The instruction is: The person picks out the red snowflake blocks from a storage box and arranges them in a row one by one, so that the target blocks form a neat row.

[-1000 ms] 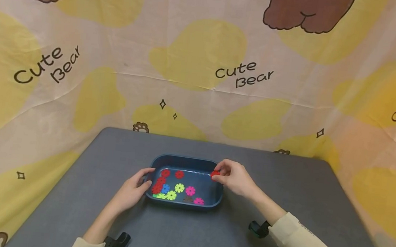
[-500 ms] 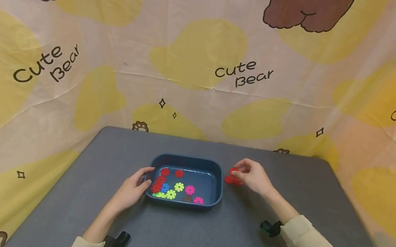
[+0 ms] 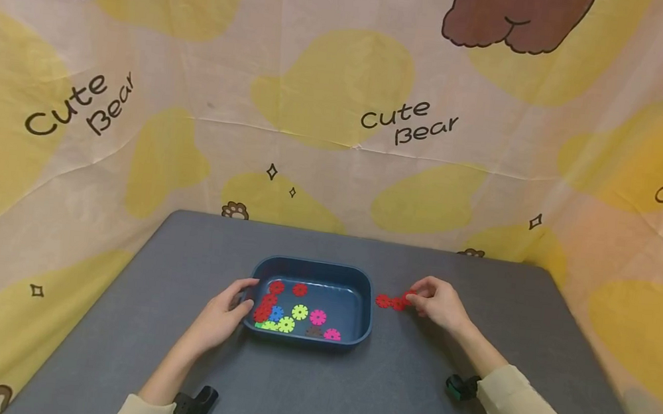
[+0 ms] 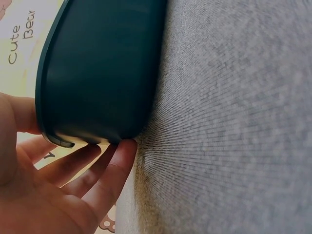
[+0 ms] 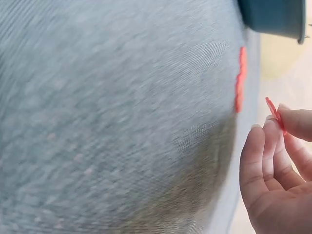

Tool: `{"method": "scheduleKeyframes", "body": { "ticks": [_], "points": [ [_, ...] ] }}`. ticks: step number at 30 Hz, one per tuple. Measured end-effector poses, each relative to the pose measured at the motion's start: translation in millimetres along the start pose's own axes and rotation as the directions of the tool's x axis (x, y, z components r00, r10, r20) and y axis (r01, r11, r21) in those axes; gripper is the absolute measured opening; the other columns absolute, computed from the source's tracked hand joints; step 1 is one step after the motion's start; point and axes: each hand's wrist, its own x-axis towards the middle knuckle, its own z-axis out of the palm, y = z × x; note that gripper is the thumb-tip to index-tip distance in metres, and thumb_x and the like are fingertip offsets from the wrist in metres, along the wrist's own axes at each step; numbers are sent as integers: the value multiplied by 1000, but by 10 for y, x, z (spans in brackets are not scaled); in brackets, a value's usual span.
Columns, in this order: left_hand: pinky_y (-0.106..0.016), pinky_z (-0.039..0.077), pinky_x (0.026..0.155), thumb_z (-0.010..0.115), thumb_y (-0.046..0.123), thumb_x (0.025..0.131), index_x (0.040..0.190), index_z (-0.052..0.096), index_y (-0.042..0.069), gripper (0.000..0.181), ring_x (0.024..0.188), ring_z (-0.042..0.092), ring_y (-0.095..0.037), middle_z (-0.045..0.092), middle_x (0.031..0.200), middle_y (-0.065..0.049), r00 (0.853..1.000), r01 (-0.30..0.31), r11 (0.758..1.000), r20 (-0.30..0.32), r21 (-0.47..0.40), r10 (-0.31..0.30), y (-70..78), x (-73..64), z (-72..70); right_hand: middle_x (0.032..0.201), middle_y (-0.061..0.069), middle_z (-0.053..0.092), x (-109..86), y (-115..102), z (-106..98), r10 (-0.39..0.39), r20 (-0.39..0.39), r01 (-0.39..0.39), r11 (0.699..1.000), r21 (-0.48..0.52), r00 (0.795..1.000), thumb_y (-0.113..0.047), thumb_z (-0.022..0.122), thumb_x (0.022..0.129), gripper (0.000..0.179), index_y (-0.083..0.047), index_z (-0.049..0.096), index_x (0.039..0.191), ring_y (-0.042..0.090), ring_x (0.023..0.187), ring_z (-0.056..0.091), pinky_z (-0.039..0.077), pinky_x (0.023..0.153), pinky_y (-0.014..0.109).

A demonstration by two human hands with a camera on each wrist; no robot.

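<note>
Head: tray [image 3: 343, 305] mid-table [image 3: 314, 392], mixed discs [image 3: 276, 313] inside; left hand [image 3: 220, 316] at its left end; right hand [image 3: 440, 306], to the right, pinching a red disc [image 3: 410, 297] beside a red row [image 3: 394, 303]; careless placing could skew the row.

Left wrist: thumb [image 4: 22, 113] at the rim [image 4: 41, 92], fingers [image 4: 114, 170] against the outer wall [image 4: 97, 63]; a rightward shove could ram the row.

Right wrist: red disc tilted, off the table; a slack pinch could drop it.
</note>
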Motion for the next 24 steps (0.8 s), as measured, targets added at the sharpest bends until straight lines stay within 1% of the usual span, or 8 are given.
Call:
{"method": "scheduleKeyframes", "body": {
  "ticks": [5, 13, 18, 24],
  "points": [
    [-62, 39, 108, 56, 16, 104, 149, 48, 15, 45, 139, 43, -48, 41, 156, -23, 1000, 1, 1000, 5, 1, -1, 21, -6, -12, 83, 10, 68, -6, 90, 2, 17, 15, -16, 999, -34, 1000, -10, 73, 93, 20, 2, 65, 106, 23, 71, 67, 59, 66, 34],
    [-62, 38, 108, 56, 15, 104, 148, 48, 13, 45, 138, 43, -49, 42, 155, -24, 1000, -14, 1000, 7, 4, 14, 30, 0, -7, 81, 7, 69, -16, 146, -20, 49, 6, -49, 996, -72, 999, -13, 73, 93, 17, -1, 66, 103, 21, 69, 66, 57, 63, 34],
    [-62, 39, 108, 56, 15, 104, 149, 48, 13, 45, 138, 44, -49, 42, 155, -23, 1000, -1, 1000, 6, 8, 1, 33, -4, -8, 78, 5, 67, -7, 158, -18, 46, -1, -45, 989, -138, 999, -13, 73, 94, 15, -2, 66, 101, 19, 63, 62, 55, 58, 34],
    [-63, 40, 106, 56, 17, 104, 149, 48, 14, 46, 138, 45, -48, 42, 155, -23, 1000, 10, 1000, 2, 10, -11, -1, 13, 2, 75, 4, 64, 9, 112, -17, 18, 7, -16, 971, -237, 1000, -15, 70, 96, 14, -3, 66, 100, 17, 56, 58, 51, 54, 32]
  ]
}}
